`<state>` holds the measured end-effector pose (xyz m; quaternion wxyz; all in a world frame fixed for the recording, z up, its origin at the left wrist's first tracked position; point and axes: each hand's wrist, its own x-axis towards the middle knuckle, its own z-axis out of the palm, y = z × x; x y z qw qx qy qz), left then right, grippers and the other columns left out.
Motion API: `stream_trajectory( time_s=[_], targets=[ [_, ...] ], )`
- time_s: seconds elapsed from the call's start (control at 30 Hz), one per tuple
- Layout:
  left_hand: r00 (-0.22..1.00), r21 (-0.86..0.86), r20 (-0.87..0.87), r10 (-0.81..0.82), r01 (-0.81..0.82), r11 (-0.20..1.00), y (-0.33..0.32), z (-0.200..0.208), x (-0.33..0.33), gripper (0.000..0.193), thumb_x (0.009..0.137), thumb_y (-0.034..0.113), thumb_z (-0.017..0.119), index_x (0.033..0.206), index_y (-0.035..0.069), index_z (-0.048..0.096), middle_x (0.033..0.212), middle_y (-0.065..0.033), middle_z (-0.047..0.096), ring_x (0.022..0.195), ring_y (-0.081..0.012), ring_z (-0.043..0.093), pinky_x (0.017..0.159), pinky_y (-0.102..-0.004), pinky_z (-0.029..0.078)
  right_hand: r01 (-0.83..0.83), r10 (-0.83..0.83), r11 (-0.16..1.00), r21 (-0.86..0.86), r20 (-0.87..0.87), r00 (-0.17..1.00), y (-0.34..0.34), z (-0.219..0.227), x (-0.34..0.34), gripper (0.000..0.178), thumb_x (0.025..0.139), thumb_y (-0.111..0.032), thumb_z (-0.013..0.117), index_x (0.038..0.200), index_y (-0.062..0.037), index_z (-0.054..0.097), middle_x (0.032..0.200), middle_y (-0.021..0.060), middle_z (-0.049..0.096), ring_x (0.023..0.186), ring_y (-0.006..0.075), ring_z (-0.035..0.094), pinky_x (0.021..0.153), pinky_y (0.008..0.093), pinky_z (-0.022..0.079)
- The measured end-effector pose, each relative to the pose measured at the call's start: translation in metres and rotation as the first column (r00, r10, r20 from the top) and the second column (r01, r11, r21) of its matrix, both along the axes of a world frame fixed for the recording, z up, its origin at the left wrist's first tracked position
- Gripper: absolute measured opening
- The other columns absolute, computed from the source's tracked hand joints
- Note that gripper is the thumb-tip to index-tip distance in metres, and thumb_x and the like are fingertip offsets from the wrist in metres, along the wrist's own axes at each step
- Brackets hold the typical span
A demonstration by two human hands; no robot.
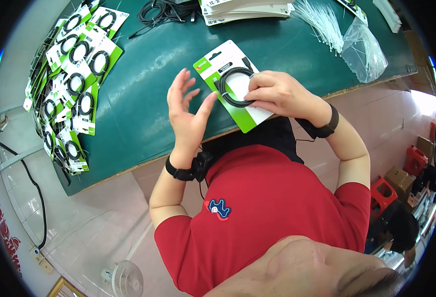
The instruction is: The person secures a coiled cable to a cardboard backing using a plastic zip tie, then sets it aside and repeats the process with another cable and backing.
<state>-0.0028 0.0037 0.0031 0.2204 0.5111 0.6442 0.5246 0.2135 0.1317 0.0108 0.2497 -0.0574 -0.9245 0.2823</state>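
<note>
A coiled black cable (221,85) lies on a white and green backing card (245,120) at the near edge of the table. Pale ties show on the coil, and a plug end points toward the card's upper right. My right hand (282,94) is closed in a pinch at the coil's right side; its fingertips partly hide the cable there. To the left of the card, my left hand (188,109) is open with fingers spread and holds nothing. Its thumb comes close to the card's left edge; whether it touches cannot be made out.
On the green table (143,94), many carded cables (79,74) overlap at the left. Loose black cables (163,12) and a stack of cards (247,12) lie at the far side. White cable ties (319,22) and a clear plastic bag (364,54) are at the right.
</note>
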Motion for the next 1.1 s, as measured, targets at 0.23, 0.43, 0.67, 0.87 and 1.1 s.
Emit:
stream_trajectory(
  time_s=[0.23,0.43,0.67,0.87,1.1],
  targets=[
    [0.654,-0.212,0.747,0.116,0.070,0.975,-0.011,0.022,0.006,0.052,0.086,0.009,0.077,0.131,-0.002,0.053,0.132,-0.0162,0.053,0.108,-0.0201,0.062,0.085,-0.0331,0.057,0.039,-0.030,0.998,0.057,-0.146,0.989,-0.017,0.014,-0.009,0.023,0.073,-0.006,0.077,0.095,-0.0054,0.070,0.089,0.0048,0.062,0.078,0.0247,0.061,0.065,0.0364,0.051],
    [0.540,-0.276,0.841,0.025,0.389,0.879,-0.010,0.014,0.009,0.035,0.090,0.010,0.072,0.120,-0.003,0.060,0.109,-0.0093,0.068,0.092,-0.0174,0.068,0.080,-0.0291,0.056,0.050,-0.053,0.999,-0.020,-0.214,0.975,-0.024,0.022,-0.007,0.022,0.075,-0.009,0.080,0.095,-0.0063,0.070,0.089,0.0056,0.062,0.073,0.0244,0.057,0.062,0.0350,0.049],
    [0.802,-0.129,0.566,-0.189,0.313,0.941,-0.005,0.007,0.029,0.027,0.091,0.010,0.068,0.113,-0.004,0.062,0.102,-0.0069,0.071,0.088,-0.0138,0.067,0.075,-0.0276,0.055,0.394,-0.379,0.918,0.042,-0.192,0.905,-0.025,0.040,-0.010,0.023,0.077,-0.016,0.080,0.095,-0.0061,0.070,0.088,0.0064,0.060,0.077,0.0260,0.056,0.066,0.0354,0.047],
    [0.943,-0.170,0.248,-0.220,0.266,0.949,0.003,0.015,0.034,0.027,0.087,0.013,0.069,0.106,-0.005,0.063,0.090,-0.0110,0.072,0.081,-0.0154,0.069,0.070,-0.0304,0.054,0.445,-0.433,0.892,0.080,-0.131,0.892,-0.027,0.050,-0.025,0.024,0.077,-0.020,0.079,0.091,-0.0047,0.067,0.086,0.0072,0.057,0.082,0.0271,0.055,0.070,0.0364,0.047],
    [0.967,-0.161,0.106,-0.230,0.245,0.956,0.012,0.018,0.035,0.028,0.085,0.015,0.070,0.103,-0.006,0.063,0.083,-0.0161,0.071,0.077,-0.0218,0.071,0.068,-0.0329,0.055,0.435,-0.432,0.901,0.004,-0.107,0.895,-0.027,0.051,-0.043,0.022,0.076,-0.019,0.078,0.081,-0.0044,0.063,0.085,0.0086,0.056,0.084,0.0288,0.057,0.071,0.0388,0.048]
  ],
)
